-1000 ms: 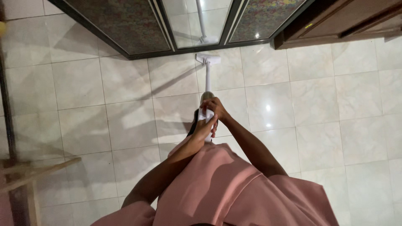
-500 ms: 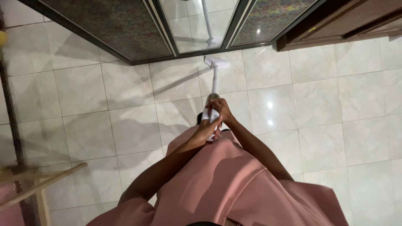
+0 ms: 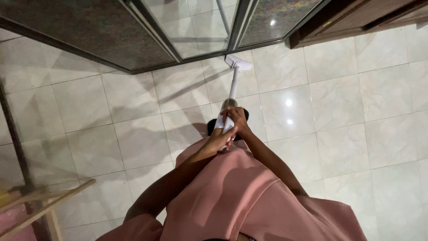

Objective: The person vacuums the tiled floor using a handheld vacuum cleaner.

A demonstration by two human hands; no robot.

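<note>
- Both hands, left hand (image 3: 219, 140) and right hand (image 3: 235, 118), are closed around the white mop handle (image 3: 232, 87) at its top.
- Mop head (image 3: 237, 62) rests on the tiled floor (image 3: 339, 102) (beside the glass door (image 3: 196, 24)).
- It looks light and stiff; holding high seems best.

The scene is moderately lit with a warm, pinkish cast. Two small bright glare spots sit on the glossy floor tiles (image 3: 339, 116) — reflections of lamps overhead (another glint shows on the glass door (image 3: 196, 27)). Several soft, overlapping shadows fan leftward across the tiles, suggesting more than one light source. The wide lens bends straight lines — the door frame and tile joints curve toward the edges. The pink garment (image 3: 232, 196) close to the camera looks soft, slightly out of focus; the left corner falls dim.
</note>
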